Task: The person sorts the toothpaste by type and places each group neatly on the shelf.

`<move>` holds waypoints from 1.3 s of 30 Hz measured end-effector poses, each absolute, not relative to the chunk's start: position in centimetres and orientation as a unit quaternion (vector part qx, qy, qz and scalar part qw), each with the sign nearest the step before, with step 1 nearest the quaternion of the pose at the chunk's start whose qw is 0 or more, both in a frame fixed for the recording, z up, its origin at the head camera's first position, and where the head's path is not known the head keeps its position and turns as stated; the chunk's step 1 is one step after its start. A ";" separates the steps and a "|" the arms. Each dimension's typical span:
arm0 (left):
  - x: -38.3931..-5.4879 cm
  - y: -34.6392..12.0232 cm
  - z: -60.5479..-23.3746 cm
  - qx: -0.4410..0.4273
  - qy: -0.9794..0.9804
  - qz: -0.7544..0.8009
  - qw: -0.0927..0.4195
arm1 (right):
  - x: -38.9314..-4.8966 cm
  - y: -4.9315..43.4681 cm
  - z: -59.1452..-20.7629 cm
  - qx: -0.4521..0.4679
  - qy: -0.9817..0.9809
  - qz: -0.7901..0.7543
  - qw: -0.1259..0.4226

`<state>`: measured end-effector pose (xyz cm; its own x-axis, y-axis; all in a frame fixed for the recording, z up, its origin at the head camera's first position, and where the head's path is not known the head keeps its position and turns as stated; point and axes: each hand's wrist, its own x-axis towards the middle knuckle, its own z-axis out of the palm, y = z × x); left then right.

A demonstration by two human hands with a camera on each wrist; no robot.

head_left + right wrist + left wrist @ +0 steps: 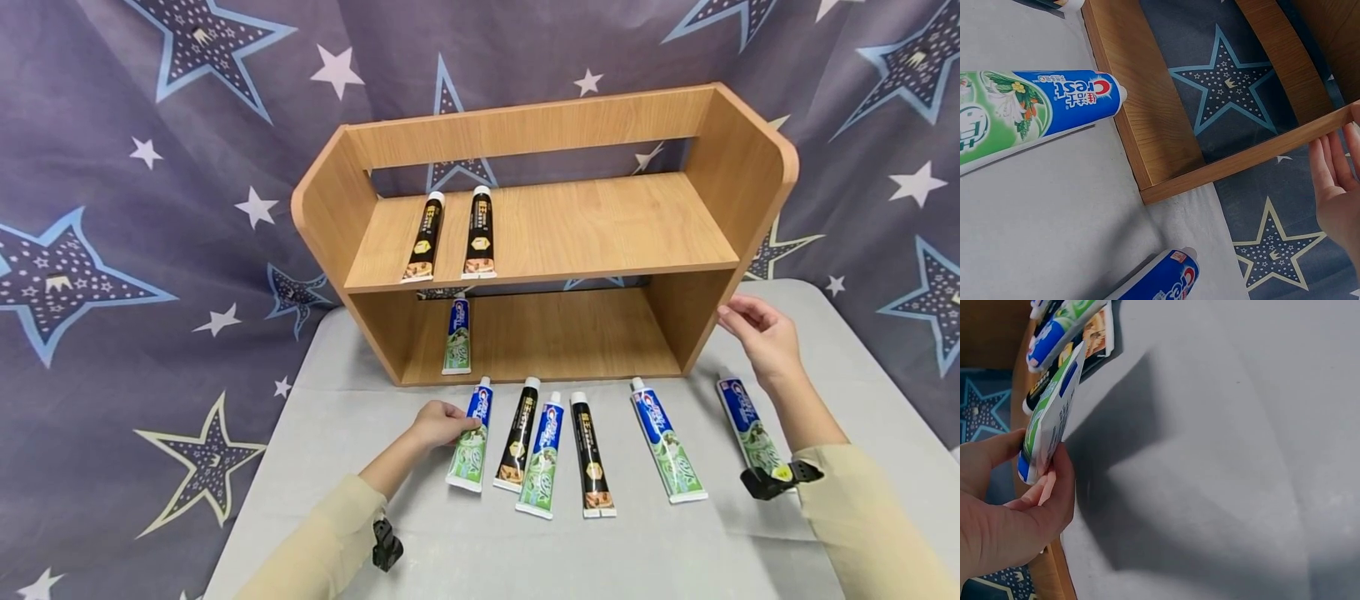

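Observation:
My left hand pinches a blue-and-green Crest toothpaste tube between thumb and fingers. In the left wrist view that tube is seen tilted edge-on, lifted over its shadow. My right hand touches the right side panel of a wooden two-tier shelf. In the right wrist view its fingers lie straight along the panel's outer face, with the thumb at the front edge. Two black toothpaste tubes lie on the upper tier, and one Crest tube lies on the lower tier at the left.
In front of the shelf, a black tube lies partly beside a Crest tube, then another black tube. Farther right are two Crest tubes, one before the shelf, one under the right forearm. A star-patterned curtain hangs behind.

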<state>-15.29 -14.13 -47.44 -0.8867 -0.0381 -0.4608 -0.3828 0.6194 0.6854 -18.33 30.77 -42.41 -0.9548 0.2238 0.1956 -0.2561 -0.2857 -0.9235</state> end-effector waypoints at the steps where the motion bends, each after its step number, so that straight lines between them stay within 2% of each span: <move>1: -15.4 -14.1 -47.3 -0.123 0.872 0.426 0.208 | -18.3 30.8 -42.4 0.014 -0.579 0.801 0.150; 25: -19.6 -12.5 -47.0 -0.154 0.784 0.555 0.232 | -18.4 30.8 -42.4 0.021 -0.573 0.804 0.155; 39: -22.1 -11.8 -46.0 -0.169 0.772 0.577 0.208 | -18.4 30.8 -42.3 0.019 -0.569 0.808 0.154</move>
